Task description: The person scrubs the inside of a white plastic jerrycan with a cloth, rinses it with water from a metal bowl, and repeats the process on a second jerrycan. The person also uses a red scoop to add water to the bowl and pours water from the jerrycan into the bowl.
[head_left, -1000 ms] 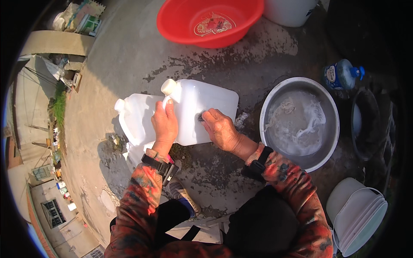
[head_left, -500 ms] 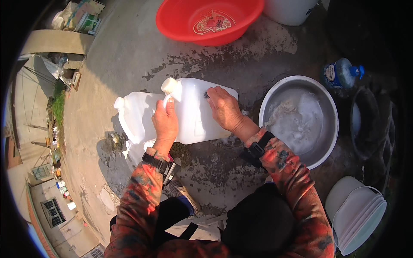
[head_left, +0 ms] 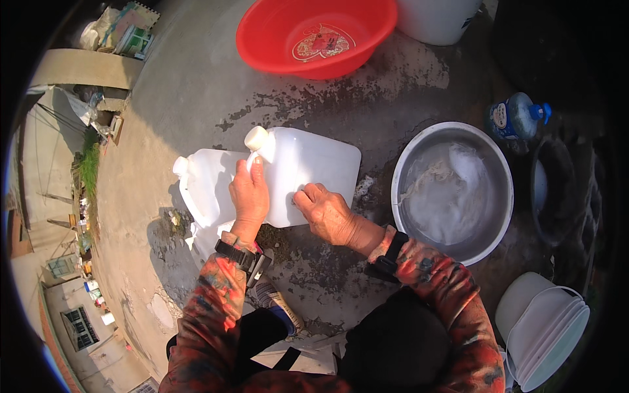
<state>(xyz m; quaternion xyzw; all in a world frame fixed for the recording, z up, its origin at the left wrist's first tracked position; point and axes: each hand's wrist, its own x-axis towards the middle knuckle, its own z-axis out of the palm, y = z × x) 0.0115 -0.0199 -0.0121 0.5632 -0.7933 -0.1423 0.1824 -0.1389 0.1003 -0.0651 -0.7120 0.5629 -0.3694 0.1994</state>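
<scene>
A white plastic jug (head_left: 308, 173) lies on its side on the wet concrete in front of me. My left hand (head_left: 249, 196) is closed around its handle, just below the capped spout (head_left: 257, 139). My right hand (head_left: 327, 211) presses on the jug's near side with fingers curled; anything under the fingers is hidden. A second white jug (head_left: 200, 183) lies right behind the first, on its left.
A metal basin (head_left: 400, 196) of soapy water sits to the right. A red basin (head_left: 262, 46) and a white bucket (head_left: 436, 23) stand at the top. At the right are a blue-capped bottle (head_left: 514, 116), a dark tub (head_left: 557, 196) and stacked white buckets (head_left: 544, 331).
My right hand slid over the jug's side, first up toward the far edge, then back down to the near edge. The left hand kept its hold on the handle.
</scene>
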